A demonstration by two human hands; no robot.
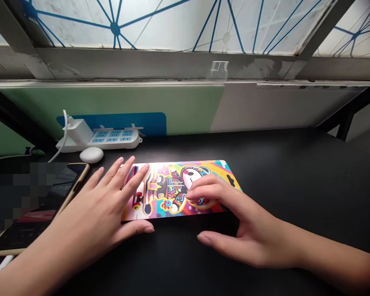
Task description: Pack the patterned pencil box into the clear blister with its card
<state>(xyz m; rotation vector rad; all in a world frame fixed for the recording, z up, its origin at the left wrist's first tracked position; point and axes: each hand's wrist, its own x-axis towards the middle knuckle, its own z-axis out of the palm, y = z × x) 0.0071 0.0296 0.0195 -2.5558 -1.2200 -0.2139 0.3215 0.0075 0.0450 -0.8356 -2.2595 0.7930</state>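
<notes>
I find the left hand (80,218) and right hand (249,234) spread wide atop a glossy cartoon-printed rectangular panel (169,193); slippage could strike the tan-edged black smartphone (27,234).

A flat rounded-corner pad (166,193), bright cartoon print; lying face up.

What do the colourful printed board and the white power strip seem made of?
The colourful printed board seems plastic or laminated card: its surface shows glossy glare. The white power strip seems moulded plastic, with smooth, satiny sheen.
</notes>
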